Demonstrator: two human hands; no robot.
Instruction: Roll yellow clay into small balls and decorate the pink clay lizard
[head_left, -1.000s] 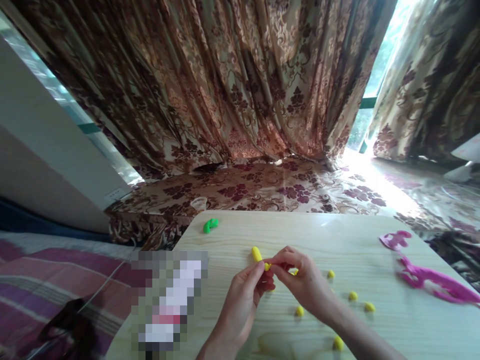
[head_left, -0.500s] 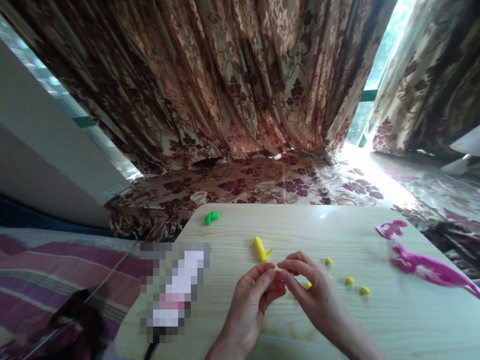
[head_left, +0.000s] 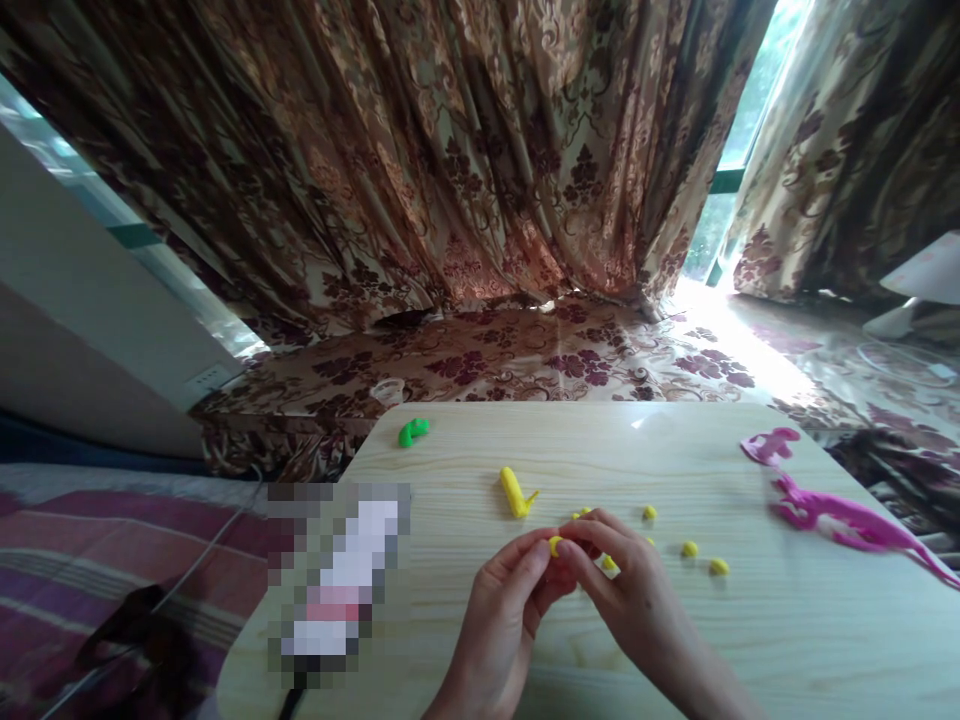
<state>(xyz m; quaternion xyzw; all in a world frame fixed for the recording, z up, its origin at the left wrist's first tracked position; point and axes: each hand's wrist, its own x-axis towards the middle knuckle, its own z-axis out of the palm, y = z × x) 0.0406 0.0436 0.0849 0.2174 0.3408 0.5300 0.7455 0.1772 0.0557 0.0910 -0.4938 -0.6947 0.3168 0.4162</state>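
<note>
Head view: a brown patterned curtain (head_left: 360, 150) filled the upper field, bright window strips showing at either side. Below it ran a ledge (head_left: 465, 370) under floral cloth. Bench (head_left: 637, 455): pale wood grain, rounded far corners, its far edge against the ledge in view. To its left I noted a striped bed cover (head_left: 217, 530); at far right, on the ledge, a lamp (head_left: 926, 270). A pixelated item (head_left: 345, 580) lay at the bench's left side, identity not readable.

Both my hands were over the near middle of the bench, fingertips meeting. Left hand (head_left: 510, 595): thumb and fingers pinching. Right hand (head_left: 622, 575): likewise, on the same piece.

Right side of bench: a long magenta piece (head_left: 832, 515), and just beyond it a smaller pink piece (head_left: 772, 446). Clear cup (head_left: 388, 390) on the ledge, by the bench's far left corner. Yellow roll (head_left: 511, 490) lay beyond my hands, a thin yellow sliver (head_left: 532, 500) angling off its near end. Green piece (head_left: 413, 432) near the far left corner. Yellow balls (head_left: 689, 549) were scattered right of my hands, some partly hidden behind the right. Smallest: the yellow lump (head_left: 555, 546) gripped between my fingertips, apart from the roll.
</note>
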